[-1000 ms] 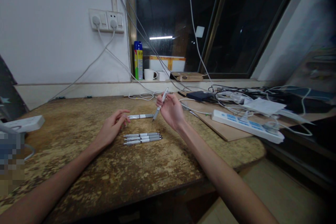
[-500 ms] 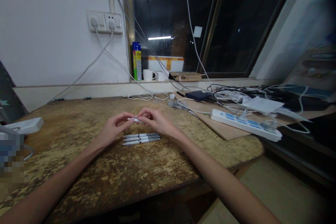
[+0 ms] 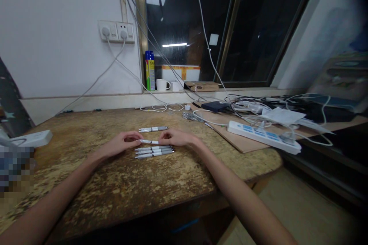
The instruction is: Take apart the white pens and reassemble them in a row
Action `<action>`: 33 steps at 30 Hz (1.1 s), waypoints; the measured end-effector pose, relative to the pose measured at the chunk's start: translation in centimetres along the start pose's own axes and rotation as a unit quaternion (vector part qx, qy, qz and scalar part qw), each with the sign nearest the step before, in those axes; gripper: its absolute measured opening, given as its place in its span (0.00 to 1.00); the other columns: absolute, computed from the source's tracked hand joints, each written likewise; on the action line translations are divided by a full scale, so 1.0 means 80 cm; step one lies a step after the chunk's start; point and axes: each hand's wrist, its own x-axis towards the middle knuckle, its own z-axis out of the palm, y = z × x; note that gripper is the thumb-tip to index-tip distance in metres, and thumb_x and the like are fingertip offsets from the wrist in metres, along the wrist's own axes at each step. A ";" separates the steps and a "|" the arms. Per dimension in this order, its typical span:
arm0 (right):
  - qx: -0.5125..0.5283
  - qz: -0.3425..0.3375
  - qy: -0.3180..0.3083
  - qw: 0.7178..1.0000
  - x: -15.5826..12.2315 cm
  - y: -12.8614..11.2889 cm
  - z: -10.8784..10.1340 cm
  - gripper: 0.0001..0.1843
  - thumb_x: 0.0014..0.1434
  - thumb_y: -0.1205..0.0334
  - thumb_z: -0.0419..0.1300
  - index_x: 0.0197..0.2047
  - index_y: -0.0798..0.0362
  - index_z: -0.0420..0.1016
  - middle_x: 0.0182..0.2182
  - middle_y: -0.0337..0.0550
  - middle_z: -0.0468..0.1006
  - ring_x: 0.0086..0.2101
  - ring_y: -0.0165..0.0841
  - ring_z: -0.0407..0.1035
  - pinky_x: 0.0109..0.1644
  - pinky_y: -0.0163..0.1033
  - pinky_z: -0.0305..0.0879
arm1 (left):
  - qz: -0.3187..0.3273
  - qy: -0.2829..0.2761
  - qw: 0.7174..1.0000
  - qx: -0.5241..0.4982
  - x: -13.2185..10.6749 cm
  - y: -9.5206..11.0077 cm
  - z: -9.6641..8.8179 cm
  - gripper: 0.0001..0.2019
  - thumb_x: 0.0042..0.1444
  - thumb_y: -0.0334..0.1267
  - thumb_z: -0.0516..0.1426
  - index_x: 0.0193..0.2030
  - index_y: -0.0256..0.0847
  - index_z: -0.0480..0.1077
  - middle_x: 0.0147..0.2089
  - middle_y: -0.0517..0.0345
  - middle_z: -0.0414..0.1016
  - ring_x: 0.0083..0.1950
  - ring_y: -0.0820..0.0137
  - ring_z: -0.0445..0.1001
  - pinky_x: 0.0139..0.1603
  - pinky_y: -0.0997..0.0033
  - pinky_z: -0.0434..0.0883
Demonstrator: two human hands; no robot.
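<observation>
A white pen [image 3: 150, 142] lies crosswise between my two hands. My left hand [image 3: 122, 143] pinches its left end between thumb and fingers. At the other end, the fingers of my right hand [image 3: 175, 138] close on it. Just nearer to me, several white and grey pens [image 3: 153, 154] rest side by side on the worn wooden table [image 3: 120, 195]. Beyond the held pen, more white pens with grey ends [image 3: 153, 129] lie together, roughly parallel to it.
On the right, a white power strip [image 3: 263, 137] sits on a brown board [image 3: 230, 139] beside tangled cables and a black box [image 3: 215, 106]. Another white strip [image 3: 37, 138] is at far left. A spray can [image 3: 150, 71] and white mug [image 3: 163, 85] stand on the sill.
Both hands have come nearer to me with a pen between them, close to the front row. The pens lying beyond my hands now show plainly. The view has shifted slightly.
</observation>
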 end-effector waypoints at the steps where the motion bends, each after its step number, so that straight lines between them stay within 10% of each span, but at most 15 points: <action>1: 0.004 0.000 -0.009 1.000 0.001 0.001 0.001 0.10 0.62 0.58 0.65 0.40 0.57 0.82 0.37 0.45 0.83 0.35 0.32 0.72 0.41 0.36 0.67 | -0.003 -0.012 1.000 0.017 -0.001 -0.001 -0.002 0.18 0.60 0.55 0.61 0.47 0.44 0.79 0.48 0.53 0.82 0.50 0.58 0.78 0.52 0.62 0.71; 10: 0.015 0.003 -0.013 1.000 0.003 0.005 0.001 0.12 0.61 0.57 0.65 0.40 0.58 0.83 0.35 0.43 0.83 0.33 0.30 0.71 0.38 0.34 0.66 | -0.013 -0.041 0.998 0.045 -0.009 0.011 -0.013 0.17 0.59 0.54 0.60 0.46 0.48 0.81 0.49 0.55 0.83 0.52 0.56 0.77 0.56 0.61 0.69; 15: -0.119 0.024 0.168 0.978 0.009 0.004 0.007 0.16 0.67 0.59 0.56 0.33 0.57 0.79 0.28 0.40 0.78 0.30 0.30 0.68 0.35 0.34 0.61 | -0.018 0.010 1.000 0.006 -0.011 0.017 -0.009 0.16 0.55 0.55 0.62 0.43 0.48 0.83 0.48 0.53 0.84 0.52 0.55 0.78 0.57 0.60 0.69; 20: -0.182 0.016 0.276 0.944 0.015 0.013 0.014 0.08 0.66 0.67 0.56 0.41 0.56 0.77 0.45 0.51 0.78 0.49 0.38 0.68 0.56 0.41 0.60 | -0.032 0.074 0.997 -0.016 -0.006 0.004 -0.005 0.20 0.52 0.58 0.63 0.42 0.46 0.83 0.45 0.50 0.84 0.49 0.56 0.78 0.54 0.61 0.71; 33: -0.285 0.008 0.275 0.918 0.022 0.039 0.018 0.05 0.63 0.65 0.60 0.42 0.54 0.76 0.45 0.51 0.77 0.50 0.43 0.65 0.57 0.45 0.61 | -0.056 0.079 0.995 0.018 0.005 -0.012 -0.006 0.24 0.56 0.59 0.62 0.47 0.41 0.80 0.42 0.51 0.83 0.46 0.56 0.78 0.50 0.62 0.71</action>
